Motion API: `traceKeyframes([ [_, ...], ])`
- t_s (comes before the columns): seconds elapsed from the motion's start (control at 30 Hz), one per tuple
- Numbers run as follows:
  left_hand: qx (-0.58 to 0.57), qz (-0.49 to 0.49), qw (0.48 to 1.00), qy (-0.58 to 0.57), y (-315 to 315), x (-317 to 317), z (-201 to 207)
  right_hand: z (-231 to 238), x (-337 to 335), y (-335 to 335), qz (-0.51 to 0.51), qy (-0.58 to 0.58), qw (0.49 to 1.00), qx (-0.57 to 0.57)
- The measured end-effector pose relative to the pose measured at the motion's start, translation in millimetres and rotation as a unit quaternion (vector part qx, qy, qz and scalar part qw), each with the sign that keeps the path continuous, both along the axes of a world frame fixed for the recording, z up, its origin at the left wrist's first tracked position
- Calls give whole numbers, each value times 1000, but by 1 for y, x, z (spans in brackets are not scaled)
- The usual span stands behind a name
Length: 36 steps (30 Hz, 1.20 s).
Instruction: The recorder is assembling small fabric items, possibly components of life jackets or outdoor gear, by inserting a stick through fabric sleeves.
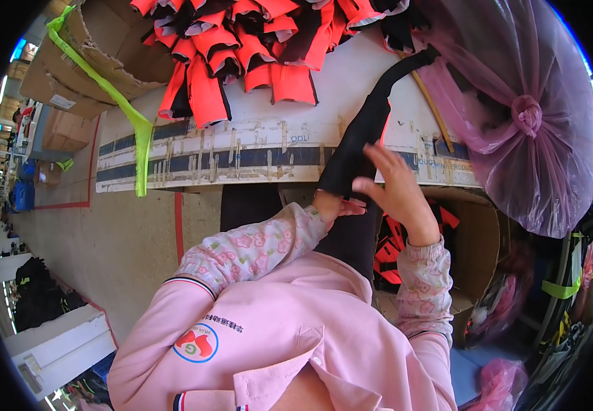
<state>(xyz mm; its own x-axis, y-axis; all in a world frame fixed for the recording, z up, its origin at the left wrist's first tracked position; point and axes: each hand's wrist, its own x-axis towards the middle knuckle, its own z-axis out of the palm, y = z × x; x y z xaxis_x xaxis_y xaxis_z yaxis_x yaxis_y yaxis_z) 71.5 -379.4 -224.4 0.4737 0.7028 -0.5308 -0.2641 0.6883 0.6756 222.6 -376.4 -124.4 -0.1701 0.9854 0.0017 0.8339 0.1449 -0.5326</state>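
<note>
A long black fabric piece [352, 147] with a thin orange-red edge lies slantwise over the front of the white table. It tapers into a narrow strip toward the far right. My left hand [337, 207] grips its near end below the table edge, with the cloth covering part of that hand and fingertips showing on the right. Just right of the cloth, my right hand [402, 195] is open with its fingers apart, the fingertips close to the fabric's edge. Whether they touch it I cannot tell.
Orange-red and black fabric pieces [259, 48] are heaped on the taped white table [255, 127]. A yellow-green strip [142, 147] hangs over its left side by a cardboard box [98, 58]. On the right are a knotted pink plastic bag [529, 137], a thin stick [435, 109] and an open carton [478, 253].
</note>
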Motion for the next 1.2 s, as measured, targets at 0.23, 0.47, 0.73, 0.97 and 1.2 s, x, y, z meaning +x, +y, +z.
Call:
traceKeyframes([
  [0.23,20,101,995,3,-14,26,-23,-34,-38,44,-91,-56,973,203],
  [0.47,-22,15,999,45,-5,20,-23,-80,-14,46,-109,-150,971,151],
  [0.73,-64,-60,996,9,9,7,-7,-80,-14,48,-103,-160,970,154],
  [0.97,-42,-53,997,-36,7,13,0,-71,0,51,-92,-129,971,178],
  [1.2,3,-87,995,-40,2,5,-8,-62,123,64,-346,-313,880,87],
])
